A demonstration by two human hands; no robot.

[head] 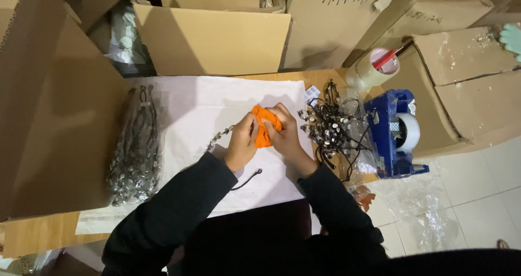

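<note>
Orange cloth (264, 128) sits bunched between both hands above the white paper (217, 108) on the surface. Left hand (241, 143) has its grip closed on the cloth and a beaded cord (220, 138); right hand (285, 132) pinches the cloth too. Tangled beaded cords (328, 127) lie just right, bagged ones (135, 151) left.
</note>
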